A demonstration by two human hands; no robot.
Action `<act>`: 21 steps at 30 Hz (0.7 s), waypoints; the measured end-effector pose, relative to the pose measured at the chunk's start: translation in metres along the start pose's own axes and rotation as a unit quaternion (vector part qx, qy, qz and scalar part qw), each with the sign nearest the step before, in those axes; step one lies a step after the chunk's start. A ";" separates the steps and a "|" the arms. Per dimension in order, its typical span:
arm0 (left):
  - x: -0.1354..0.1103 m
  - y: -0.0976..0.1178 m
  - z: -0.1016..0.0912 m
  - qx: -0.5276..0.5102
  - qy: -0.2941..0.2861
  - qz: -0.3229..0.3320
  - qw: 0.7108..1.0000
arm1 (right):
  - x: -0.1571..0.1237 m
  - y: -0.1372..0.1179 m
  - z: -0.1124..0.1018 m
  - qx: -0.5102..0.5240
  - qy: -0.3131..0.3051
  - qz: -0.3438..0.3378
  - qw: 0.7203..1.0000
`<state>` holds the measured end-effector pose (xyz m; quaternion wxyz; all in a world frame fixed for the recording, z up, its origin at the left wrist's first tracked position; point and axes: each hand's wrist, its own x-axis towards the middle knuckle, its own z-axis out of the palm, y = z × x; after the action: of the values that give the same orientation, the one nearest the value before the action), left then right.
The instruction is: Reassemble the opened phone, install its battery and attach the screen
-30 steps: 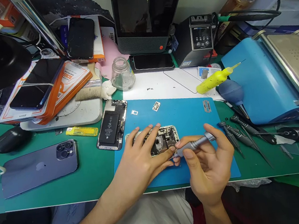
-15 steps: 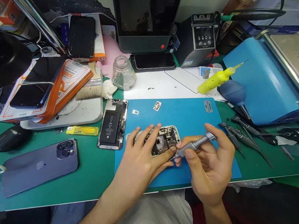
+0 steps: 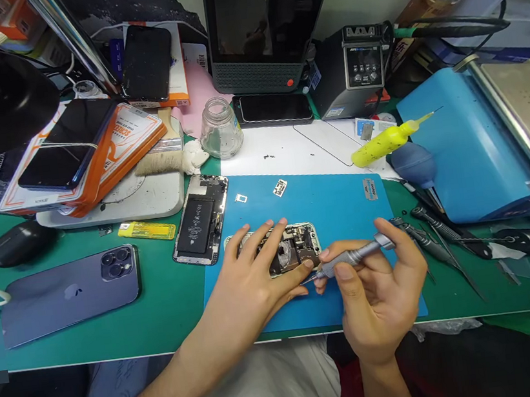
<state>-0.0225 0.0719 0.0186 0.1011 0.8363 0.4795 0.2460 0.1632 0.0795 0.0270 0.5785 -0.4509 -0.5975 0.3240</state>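
An opened phone (image 3: 305,240), its board and inner parts exposed, lies on a blue mat (image 3: 344,207). My left hand (image 3: 251,285) spans it with spread fingers, fingertips at the far edge and thumb by the near edge, holding it down. A silver precision screwdriver (image 3: 351,257) is gripped in my right hand (image 3: 380,294), with one finger against its end cap. Its thin tip points left at the phone's near edge, beside my left index finger; exact contact is hidden. A SIM tray (image 3: 241,198) and a small metal plate (image 3: 280,187) lie behind the phone.
Left of the mat are a detached phone part with a battery (image 3: 195,227), a yellow lighter (image 3: 146,231) and a purple phone (image 3: 72,292). Tweezers (image 3: 444,259) lie to the right, by a blue machine (image 3: 448,148). A glass jar (image 3: 220,129) and yellow bottle (image 3: 382,145) stand and lie behind.
My right hand and the screwdriver have shifted slightly to the right, the tip staying by the phone's near edge. My left hand keeps its place on the phone.
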 end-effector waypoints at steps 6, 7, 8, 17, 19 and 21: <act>0.000 -0.002 0.003 0.000 0.009 0.007 1.000 | 0.006 0.010 -0.006 -0.126 0.075 -0.133 0.980; 0.000 -0.002 0.003 -0.001 0.010 0.007 1.000 | 0.006 0.012 -0.007 -0.147 0.062 -0.157 0.975; 0.000 -0.002 0.003 -0.002 0.010 0.006 1.000 | 0.007 0.014 -0.008 -0.159 0.046 -0.176 0.970; -0.002 0.000 0.001 -0.018 0.012 -0.002 1.000 | 0.001 0.015 -0.011 -0.120 0.027 -0.167 0.978; -0.002 0.000 0.002 -0.018 0.007 -0.004 1.000 | 0.001 0.013 -0.011 -0.085 0.019 -0.135 0.987; -0.001 0.000 0.002 -0.016 0.006 -0.006 1.000 | 0.002 0.011 -0.010 -0.059 0.002 -0.113 0.992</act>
<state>-0.0220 0.0713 0.0165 0.1127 0.8303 0.4808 0.2583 0.1748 0.0843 0.0188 0.5852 -0.4144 -0.6616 0.2194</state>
